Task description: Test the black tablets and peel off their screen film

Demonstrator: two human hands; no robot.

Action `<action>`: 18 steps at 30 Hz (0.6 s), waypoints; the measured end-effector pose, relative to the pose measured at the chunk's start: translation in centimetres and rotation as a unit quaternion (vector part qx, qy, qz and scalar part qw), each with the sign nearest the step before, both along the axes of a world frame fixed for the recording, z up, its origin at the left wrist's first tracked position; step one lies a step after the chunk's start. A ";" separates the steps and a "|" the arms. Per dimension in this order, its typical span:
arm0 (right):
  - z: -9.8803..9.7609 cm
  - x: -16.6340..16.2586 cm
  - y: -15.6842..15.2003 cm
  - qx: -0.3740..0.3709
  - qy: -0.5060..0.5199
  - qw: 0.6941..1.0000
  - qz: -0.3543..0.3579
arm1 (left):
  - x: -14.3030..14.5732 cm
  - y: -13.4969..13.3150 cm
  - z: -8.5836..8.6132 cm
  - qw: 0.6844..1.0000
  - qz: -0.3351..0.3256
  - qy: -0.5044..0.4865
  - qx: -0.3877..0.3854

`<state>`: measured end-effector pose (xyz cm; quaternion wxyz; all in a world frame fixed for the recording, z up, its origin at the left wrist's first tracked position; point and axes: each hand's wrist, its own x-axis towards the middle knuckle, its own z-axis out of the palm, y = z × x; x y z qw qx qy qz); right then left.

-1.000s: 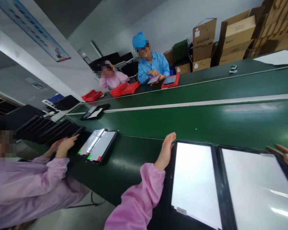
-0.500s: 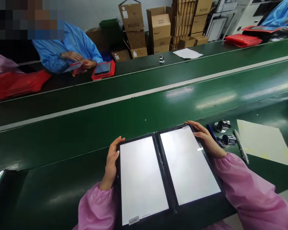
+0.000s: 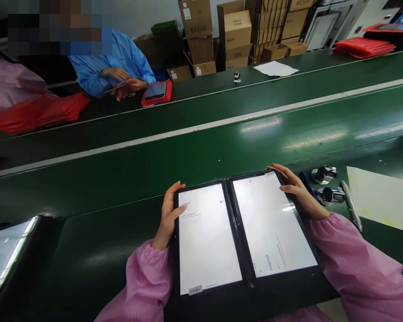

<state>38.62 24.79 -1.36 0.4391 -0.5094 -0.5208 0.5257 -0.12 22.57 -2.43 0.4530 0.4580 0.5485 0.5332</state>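
Note:
Two tablets with lit white screens lie side by side in front of me, their inner edges nearly meeting. My left hand (image 3: 168,219) is closed round the outer edge of the left tablet (image 3: 208,250), its thumb over the screen near an "Internet" heading. On the right tablet (image 3: 272,223), the same heading appears turned sideways near the bottom. My right hand (image 3: 298,194) grips that tablet's upper right edge, fingers behind the top corner and thumb at the screen's side. A small label (image 3: 195,290) sits at the left tablet's bottom edge.
Right of the tablets lie a blue pen (image 3: 307,183), two metallic stamp-like items (image 3: 324,173), a silver pen (image 3: 352,208) and a paper sheet (image 3: 383,197). Another device (image 3: 10,250) stands at far left. Across the green belt (image 3: 147,165), a co-worker in blue (image 3: 121,58) handles something beside a red-cased stack (image 3: 156,92).
Both screens went from blank white to showing text with an "Internet" heading. My left thumb has moved inward over the screen. The view has shifted, so the tablets appear slightly farther right and higher.

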 end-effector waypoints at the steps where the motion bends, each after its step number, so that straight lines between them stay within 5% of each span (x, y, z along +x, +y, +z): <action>1: 0.0 0.0 0.0 0.004 -0.013 1.000 0.002 | 0.0 0.0 0.0 1.000 -0.002 0.000 -0.002; 8: 1.7 0.5 -0.4 0.097 -0.159 0.982 -0.008 | 0.0 0.1 -0.2 1.000 0.007 -0.013 0.004; 14: 3.0 -2.0 0.0 0.256 -0.425 0.865 0.080 | 0.5 1.0 -0.2 1.000 0.025 -0.018 -0.001; 18: 4.1 -1.8 -0.6 0.287 -0.463 0.837 0.056 | -0.1 -0.3 0.3 0.997 0.073 -0.008 -0.024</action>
